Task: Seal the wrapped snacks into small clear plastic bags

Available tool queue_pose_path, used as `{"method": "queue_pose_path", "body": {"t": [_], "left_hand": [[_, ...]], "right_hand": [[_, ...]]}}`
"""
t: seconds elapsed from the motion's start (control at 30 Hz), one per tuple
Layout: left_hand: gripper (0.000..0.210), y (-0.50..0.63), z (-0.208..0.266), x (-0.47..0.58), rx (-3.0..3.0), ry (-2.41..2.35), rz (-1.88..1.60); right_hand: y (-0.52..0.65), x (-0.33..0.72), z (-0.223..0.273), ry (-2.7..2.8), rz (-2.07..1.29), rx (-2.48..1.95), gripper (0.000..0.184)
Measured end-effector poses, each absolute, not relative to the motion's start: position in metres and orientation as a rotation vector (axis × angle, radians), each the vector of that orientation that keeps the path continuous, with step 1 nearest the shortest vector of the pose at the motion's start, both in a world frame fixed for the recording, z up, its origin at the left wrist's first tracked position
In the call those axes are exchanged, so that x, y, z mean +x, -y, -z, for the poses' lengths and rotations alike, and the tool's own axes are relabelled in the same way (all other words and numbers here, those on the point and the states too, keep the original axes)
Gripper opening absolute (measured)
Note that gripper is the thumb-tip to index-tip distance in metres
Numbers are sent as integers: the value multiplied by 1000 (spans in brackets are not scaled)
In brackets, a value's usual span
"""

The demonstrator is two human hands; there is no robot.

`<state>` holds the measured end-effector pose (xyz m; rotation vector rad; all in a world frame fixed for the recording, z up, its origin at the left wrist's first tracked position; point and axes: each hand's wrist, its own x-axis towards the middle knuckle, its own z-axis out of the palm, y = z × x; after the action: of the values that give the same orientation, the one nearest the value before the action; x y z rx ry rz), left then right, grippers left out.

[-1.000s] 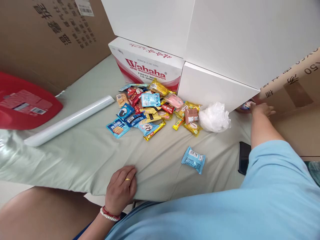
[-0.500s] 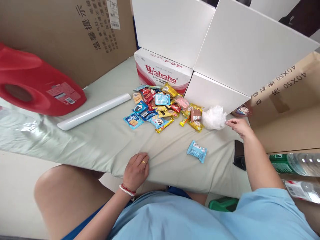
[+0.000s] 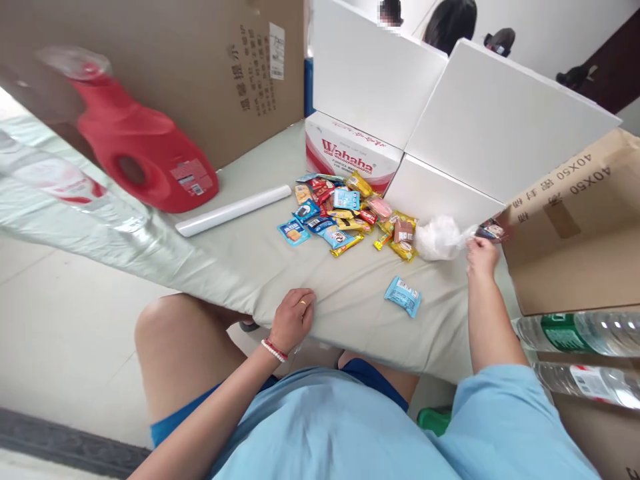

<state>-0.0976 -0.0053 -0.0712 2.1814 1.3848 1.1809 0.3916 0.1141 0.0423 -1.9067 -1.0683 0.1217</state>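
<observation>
Your right hand [image 3: 481,255] sits at about 3 o'clock on the surface [image 3: 240,263], with its fingers pinched on the right-hand edge of the crumpled clear plastic bag [image 3: 439,239]. That bag lies on the green cloth just in front of the lower white box [image 3: 440,193], touching the right end of the snack pile [image 3: 350,213]. Just beyond your fingertips, at 2 o'clock, a small round snack pack [image 3: 491,231] is wedged between the white box and the brown carton [image 3: 575,227]; whether your hand touches it cannot be told.

Your left hand [image 3: 294,319] rests at 6 o'clock on the near edge of the surface, palm down, fingers curled loosely over the cloth and holding nothing. It wears a ring and a beaded bracelet.

1 light blue packet [image 3: 403,296] lies alone between your 2 hands, well apart from the pile. The pile sits near the centre, pushed up against the Wahaha box [image 3: 350,155] at 12 o'clock. A white roll [image 3: 233,211] lies slanted at 10 o'clock, and beyond it a red jug [image 3: 145,157] rests on its side at 9 o'clock. At 4 o'clock, off the surface, 2 water bottles [image 3: 580,333] lie on their sides.
</observation>
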Motion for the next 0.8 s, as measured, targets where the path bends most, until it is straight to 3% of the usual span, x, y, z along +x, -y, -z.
{"method": "queue_pose_path", "body": {"t": [0.13,0.2,0.27,0.37,0.53,0.8], "left_hand": [[18,23,49,-80,1649,-1351,-1207],[29,28,35,-63,1402,-1190,-1133],[55,27,24,-46,1170,-1031,-1097],[48,18,19,-34,996,-905,-1009],[41,9,25,-48,747,-948,-995],[34,21,24,-53,992,-1022,-982]], "right_hand": [[-73,305,-41,905,-131,-1585,45],[-34,236,-30,986,-498,-1490,38],[6,172,-16,1119,-994,-1432,31],[40,121,-4,986,-1381,-1307,29],[41,145,-7,671,-1464,-1256,31],[41,121,1,949,-1548,-1340,37]]}}
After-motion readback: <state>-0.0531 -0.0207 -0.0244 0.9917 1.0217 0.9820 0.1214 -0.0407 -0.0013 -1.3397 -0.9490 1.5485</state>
